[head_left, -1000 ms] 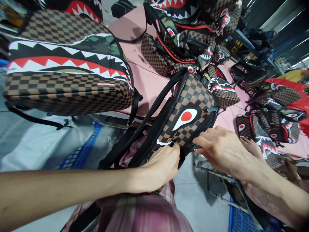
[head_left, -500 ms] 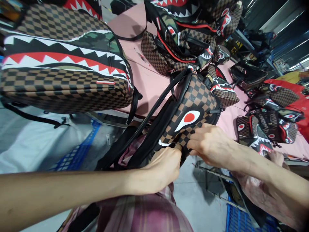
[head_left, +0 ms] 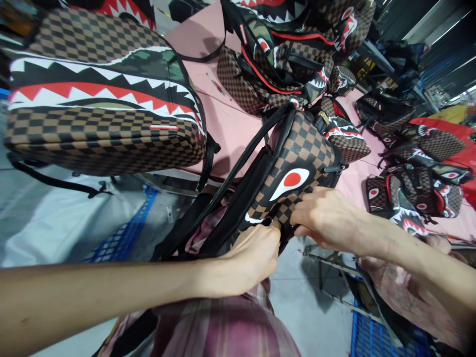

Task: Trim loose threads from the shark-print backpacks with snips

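A brown-and-black checkered backpack [head_left: 297, 144] with a red-and-white eye print leans tilted against my lap and the table edge. My left hand [head_left: 255, 255] is closed on the lower part of its front, just below the white edge of the print. Close beside it, my right hand [head_left: 322, 215] is closed with its fingertips at the backpack's side edge. What exactly the fingers pinch is hidden behind the knuckles. A black strap [head_left: 238, 173] runs along the backpack's back side, down toward my lap.
On the pink table [head_left: 219, 134], a large shark-mouth backpack [head_left: 104, 99] lies at the left. More checkered bags [head_left: 275, 74] are heaped behind, and others [head_left: 412, 196] lie at the right. Blue plastic crates [head_left: 122, 233] stand below the table. A zipper pull [head_left: 330, 169] sticks out from the backpack's side.
Both hands stay closed at nearly the same places on the backpack. The whole view has shifted slightly; my right hand sits marginally higher.
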A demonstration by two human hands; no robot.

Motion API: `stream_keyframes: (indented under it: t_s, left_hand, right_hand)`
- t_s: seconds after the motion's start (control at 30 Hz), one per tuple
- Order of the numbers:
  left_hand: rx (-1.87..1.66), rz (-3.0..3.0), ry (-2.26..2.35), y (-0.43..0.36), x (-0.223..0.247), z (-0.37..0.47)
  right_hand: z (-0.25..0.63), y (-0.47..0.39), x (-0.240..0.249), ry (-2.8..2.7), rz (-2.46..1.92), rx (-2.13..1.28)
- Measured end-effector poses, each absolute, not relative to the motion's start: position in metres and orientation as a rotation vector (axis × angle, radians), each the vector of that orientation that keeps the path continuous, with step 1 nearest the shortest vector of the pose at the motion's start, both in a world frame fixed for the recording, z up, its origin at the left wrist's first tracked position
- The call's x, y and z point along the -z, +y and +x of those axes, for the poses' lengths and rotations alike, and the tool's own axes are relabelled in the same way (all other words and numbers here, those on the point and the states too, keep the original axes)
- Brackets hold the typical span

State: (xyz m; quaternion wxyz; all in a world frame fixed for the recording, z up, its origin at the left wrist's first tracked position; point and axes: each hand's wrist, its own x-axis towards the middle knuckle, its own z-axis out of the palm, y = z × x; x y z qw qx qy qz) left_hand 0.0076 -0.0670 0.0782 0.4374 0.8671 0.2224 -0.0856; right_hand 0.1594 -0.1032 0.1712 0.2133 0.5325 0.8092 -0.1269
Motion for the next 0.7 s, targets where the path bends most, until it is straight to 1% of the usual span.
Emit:
stream_keyframes:
  t_s: [0.7]
  left_hand:
    - [0.269,2.188,0.544,-0.066,-0.081,0.01]
  right_hand:
    - [0.146,-0.087,-0.176,2.033,1.434,0.507]
